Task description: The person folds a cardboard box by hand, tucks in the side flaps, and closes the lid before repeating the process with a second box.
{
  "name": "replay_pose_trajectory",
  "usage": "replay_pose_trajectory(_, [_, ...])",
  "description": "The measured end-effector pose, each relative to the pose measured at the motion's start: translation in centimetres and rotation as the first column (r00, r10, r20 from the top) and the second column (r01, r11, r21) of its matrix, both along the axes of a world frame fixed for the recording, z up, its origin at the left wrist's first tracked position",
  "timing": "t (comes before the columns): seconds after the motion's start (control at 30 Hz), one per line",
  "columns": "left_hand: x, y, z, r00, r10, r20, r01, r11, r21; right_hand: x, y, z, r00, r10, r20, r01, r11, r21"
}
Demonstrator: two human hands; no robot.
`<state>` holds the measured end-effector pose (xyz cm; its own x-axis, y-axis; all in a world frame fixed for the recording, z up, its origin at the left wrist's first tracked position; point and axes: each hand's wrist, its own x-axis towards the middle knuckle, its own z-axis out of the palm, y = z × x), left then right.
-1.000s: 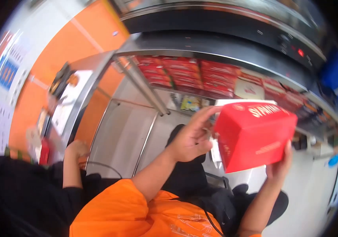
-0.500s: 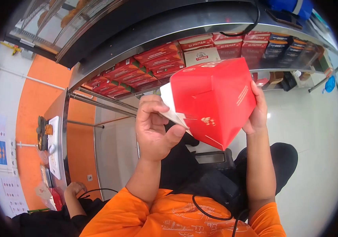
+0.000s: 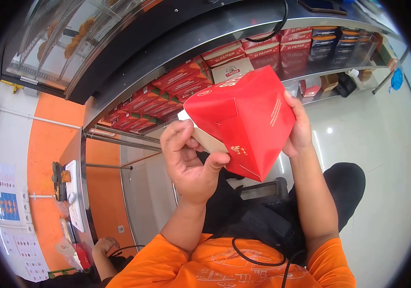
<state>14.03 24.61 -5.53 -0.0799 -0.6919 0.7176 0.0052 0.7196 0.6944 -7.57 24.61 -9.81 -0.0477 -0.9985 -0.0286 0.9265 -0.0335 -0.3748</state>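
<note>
Left hand (image 3: 189, 162) pinching pale flap (image 3: 210, 140), right hand (image 3: 300, 128) gripping red box (image 3: 256, 120), inside hidden

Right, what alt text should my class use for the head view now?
A red carton is held up, the left hand touching its pale flap, the right hand gripping its right side. Stacked boxes sit beneath a metal counter.

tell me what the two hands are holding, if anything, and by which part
A red box: the left hand holds the pale flap at one end, and the right hand grips the opposite side.
</note>
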Motion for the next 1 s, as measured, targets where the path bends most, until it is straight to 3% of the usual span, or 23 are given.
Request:
replay_pose_trajectory(0.17, [-0.5, 0.6, -0.3, 0.996, 0.066, 0.066, -0.061, 0.995, -0.078, -0.1, -0.2, -0.7, 0.999, -0.010, 0.041, 0.009, 0.999, 0.037])
replay_pose_trajectory(0.27, [-0.7, 1.0, 0.1, 0.997, 0.077, 0.022, -0.075, 0.994, -0.084, 0.0, -0.2, -0.4, 0.998, -0.007, 0.056, 0.005, 0.999, 0.032])
replay_pose_trajectory(0.47, [0.8, 0.5, -0.2, 0.967, 0.132, 0.219, -0.121, 0.991, -0.061, 0.2, 0.0, -0.4, 1.000, -0.021, -0.012, 0.021, 0.999, 0.045])
replay_pose_trajectory(0.57, [1.2, 0.3, 0.0, 0.952, 0.122, 0.280, -0.054, 0.970, -0.239, 0.0, 0.2, -0.4, 1.000, 0.006, -0.024, -0.005, 0.999, 0.037])
replay_pose_trajectory(0.67, [0.0, 0.8, -0.8, 0.999, 0.020, 0.047, -0.007, 0.964, -0.265, 0.4, 0.3, -0.5, 1.000, 0.027, 0.003, -0.027, 0.999, 0.040])
replay_pose_trajectory(0.83, [0.5, 0.8, 1.1, 0.951, 0.160, 0.264, -0.106, 0.973, -0.207, 0.8, 0.5, -0.3, 1.000, 0.008, -0.001, -0.008, 0.999, 0.046])
replay_pose_trajectory(1.0, [1.6, 1.0, 2.2, 0.906, 0.058, 0.419, -0.029, 0.997, -0.075, 0.6, 0.7, 0.1, 0.998, -0.049, -0.045, 0.050, 0.999, 0.012])
